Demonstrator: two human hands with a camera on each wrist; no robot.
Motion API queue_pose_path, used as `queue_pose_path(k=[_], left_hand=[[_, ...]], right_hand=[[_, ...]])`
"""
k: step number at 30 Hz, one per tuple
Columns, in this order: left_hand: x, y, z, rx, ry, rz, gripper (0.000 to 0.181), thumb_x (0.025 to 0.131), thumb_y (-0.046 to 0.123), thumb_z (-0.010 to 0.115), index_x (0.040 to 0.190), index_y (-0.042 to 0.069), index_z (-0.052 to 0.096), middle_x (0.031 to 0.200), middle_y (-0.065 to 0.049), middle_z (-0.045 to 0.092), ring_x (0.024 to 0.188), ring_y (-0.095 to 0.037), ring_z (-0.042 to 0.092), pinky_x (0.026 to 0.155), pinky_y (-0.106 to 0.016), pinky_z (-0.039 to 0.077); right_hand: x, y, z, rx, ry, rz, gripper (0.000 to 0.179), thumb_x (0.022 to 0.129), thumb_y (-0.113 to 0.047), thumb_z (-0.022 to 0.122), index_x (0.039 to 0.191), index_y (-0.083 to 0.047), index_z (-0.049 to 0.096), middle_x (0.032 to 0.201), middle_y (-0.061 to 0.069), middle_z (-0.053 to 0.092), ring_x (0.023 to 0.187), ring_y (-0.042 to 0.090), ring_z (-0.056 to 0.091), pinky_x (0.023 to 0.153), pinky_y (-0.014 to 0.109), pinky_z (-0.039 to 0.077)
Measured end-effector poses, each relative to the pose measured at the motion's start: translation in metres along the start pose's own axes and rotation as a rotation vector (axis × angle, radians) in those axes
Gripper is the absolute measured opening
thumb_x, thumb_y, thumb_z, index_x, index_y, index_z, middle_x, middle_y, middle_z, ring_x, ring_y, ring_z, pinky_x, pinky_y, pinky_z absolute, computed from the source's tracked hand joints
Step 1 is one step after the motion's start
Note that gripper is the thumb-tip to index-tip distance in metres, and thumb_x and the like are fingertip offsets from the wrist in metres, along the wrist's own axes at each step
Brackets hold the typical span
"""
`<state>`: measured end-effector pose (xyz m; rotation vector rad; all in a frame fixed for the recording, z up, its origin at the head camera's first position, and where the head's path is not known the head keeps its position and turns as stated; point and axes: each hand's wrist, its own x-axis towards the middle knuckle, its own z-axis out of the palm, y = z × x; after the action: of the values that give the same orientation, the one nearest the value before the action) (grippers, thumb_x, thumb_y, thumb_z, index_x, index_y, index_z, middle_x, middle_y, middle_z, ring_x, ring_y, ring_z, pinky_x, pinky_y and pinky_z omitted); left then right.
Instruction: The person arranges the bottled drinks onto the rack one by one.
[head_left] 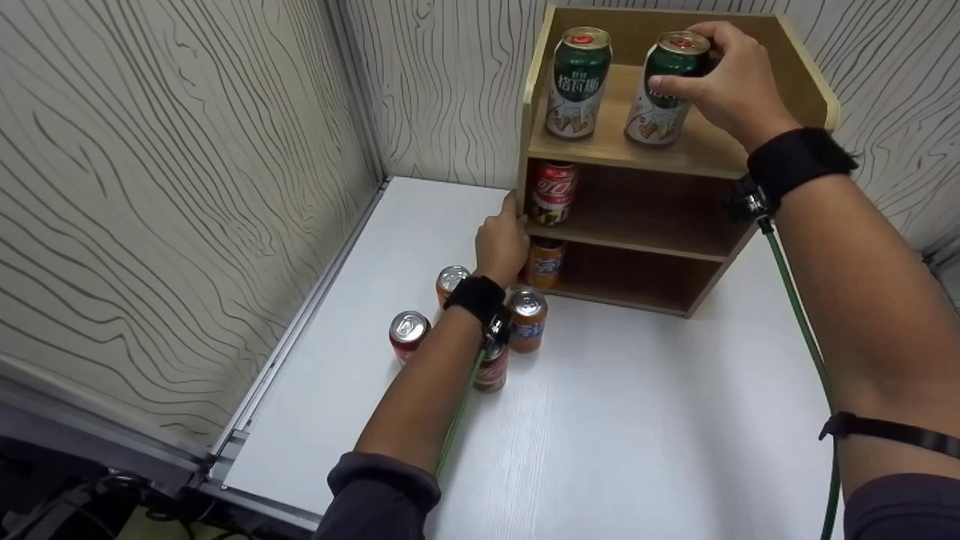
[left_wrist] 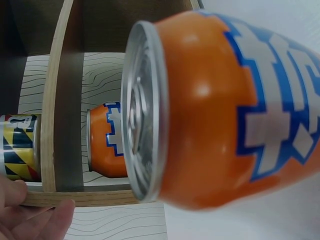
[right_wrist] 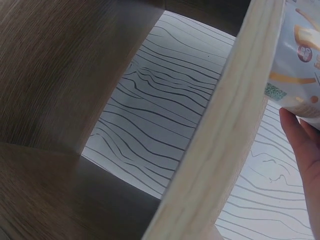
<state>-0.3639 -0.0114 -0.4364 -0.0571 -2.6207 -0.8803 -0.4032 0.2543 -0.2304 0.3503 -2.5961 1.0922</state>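
My right hand (head_left: 739, 82) grips a green-and-white drink can (head_left: 660, 112) at the right of the top shelf, thumb in front. The can stands nearly upright; in the right wrist view only part of its white side (right_wrist: 300, 55) shows, beside the blurred shelf edge. A matching can (head_left: 576, 94) stands on the same shelf to the left. My left hand (head_left: 502, 244) holds the left side panel of the wooden shelf unit (head_left: 630, 240); the left wrist view shows fingertips (left_wrist: 61, 216) at the panel's edge.
A red cola can (head_left: 553, 195) stands on the middle shelf, an orange soda can (head_left: 545, 264) on the bottom one. Around my left forearm on the white table (head_left: 615, 420) stand orange cans (head_left: 527, 330) and red cans (head_left: 409, 334). Patterned walls (head_left: 187, 150) border the table.
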Motion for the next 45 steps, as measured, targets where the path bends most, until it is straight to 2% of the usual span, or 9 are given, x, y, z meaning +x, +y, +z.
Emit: queue_pose_path(k=[16, 22, 28, 39, 45], left_hand=[[0.0005, 0.0006, -0.0008, 0.0, 0.001, -0.008, 0.031, 0.109, 0.023, 0.058, 0.137, 0.011, 0.059, 0.112, -0.014, 0.081, 0.096, -0.027, 0.08, 0.079, -0.041, 0.064], [-0.0002, 0.0004, -0.0013, -0.001, 0.013, 0.013, 0.035, 0.108, 0.021, 0.059, 0.14, 0.01, 0.058, 0.111, -0.016, 0.081, 0.095, -0.029, 0.081, 0.078, -0.043, 0.064], [-0.0006, -0.0001, -0.0018, 0.009, 0.017, 0.031, 0.032, 0.108, 0.02, 0.058, 0.138, 0.007, 0.059, 0.106, -0.017, 0.081, 0.09, -0.03, 0.081, 0.073, -0.043, 0.064], [-0.0005, -0.0006, -0.0023, -0.005, 0.005, 0.001, 0.031, 0.108, 0.021, 0.058, 0.136, 0.01, 0.058, 0.11, -0.016, 0.081, 0.094, -0.029, 0.081, 0.076, -0.043, 0.064], [-0.0005, 0.0004, -0.0021, -0.016, -0.002, -0.012, 0.032, 0.108, 0.022, 0.058, 0.138, 0.01, 0.058, 0.113, -0.016, 0.08, 0.097, -0.03, 0.08, 0.078, -0.044, 0.064]], right_hand=[[-0.0007, -0.0018, -0.0006, 0.009, -0.017, 0.017, 0.079, 0.096, -0.039, 0.075, 0.162, -0.017, 0.036, 0.163, 0.015, 0.043, 0.152, 0.026, 0.046, 0.125, 0.037, 0.041], [-0.0007, -0.0018, -0.0015, 0.028, -0.014, 0.012, 0.079, 0.096, -0.037, 0.075, 0.162, -0.017, 0.036, 0.163, 0.012, 0.045, 0.151, 0.023, 0.048, 0.124, 0.036, 0.041], [-0.0014, -0.0013, -0.0024, 0.031, -0.013, 0.005, 0.078, 0.096, -0.039, 0.075, 0.161, -0.018, 0.037, 0.161, 0.009, 0.046, 0.149, 0.021, 0.049, 0.123, 0.034, 0.042], [-0.0026, -0.0015, -0.0046, 0.056, -0.004, -0.005, 0.076, 0.097, -0.035, 0.075, 0.161, -0.018, 0.038, 0.161, 0.009, 0.046, 0.153, 0.022, 0.046, 0.125, 0.035, 0.04], [-0.0038, -0.0027, -0.007, 0.062, 0.009, -0.011, 0.075, 0.096, -0.033, 0.077, 0.16, -0.017, 0.04, 0.155, 0.003, 0.049, 0.15, 0.021, 0.049, 0.123, 0.034, 0.042]])
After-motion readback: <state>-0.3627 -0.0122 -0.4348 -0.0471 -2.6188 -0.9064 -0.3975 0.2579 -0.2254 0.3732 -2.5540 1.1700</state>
